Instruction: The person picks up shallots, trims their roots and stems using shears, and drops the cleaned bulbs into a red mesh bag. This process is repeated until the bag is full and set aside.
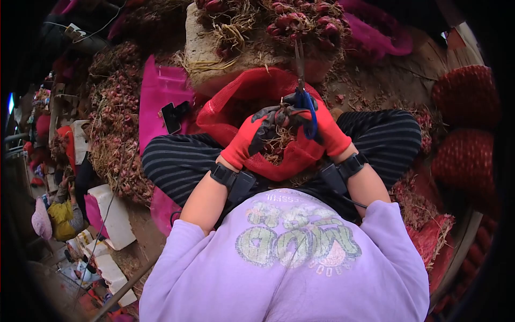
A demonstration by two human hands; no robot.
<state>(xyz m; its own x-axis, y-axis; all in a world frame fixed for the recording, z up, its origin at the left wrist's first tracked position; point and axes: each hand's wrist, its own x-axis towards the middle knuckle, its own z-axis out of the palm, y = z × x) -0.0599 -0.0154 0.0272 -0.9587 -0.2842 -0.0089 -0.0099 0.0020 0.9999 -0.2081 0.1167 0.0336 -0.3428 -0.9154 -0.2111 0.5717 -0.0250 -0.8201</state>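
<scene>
My left hand (255, 134), in a red glove with dark grey palm and fingers, is closed around a small shallot (282, 117) with dry roots or stalks. Right beside it, my right hand (325, 129) wears a matching glove and grips a pair of scissors (309, 110) with blue handles. Its blades point away from me, towards the heap of shallots. The fingertips of both hands meet near the shallot. Below them, between my crossed legs, lies an open red mesh bag (225, 99) with dry trimmings and shallots inside.
Bunched shallots (292, 24) lie on a pale block (201, 53) ahead. A large shallot heap (115, 118) lies left, near pink sheeting (161, 86) with a black phone-like object (174, 115). Filled red sacks (464, 96) stand right. Another person (64, 217) sits far left.
</scene>
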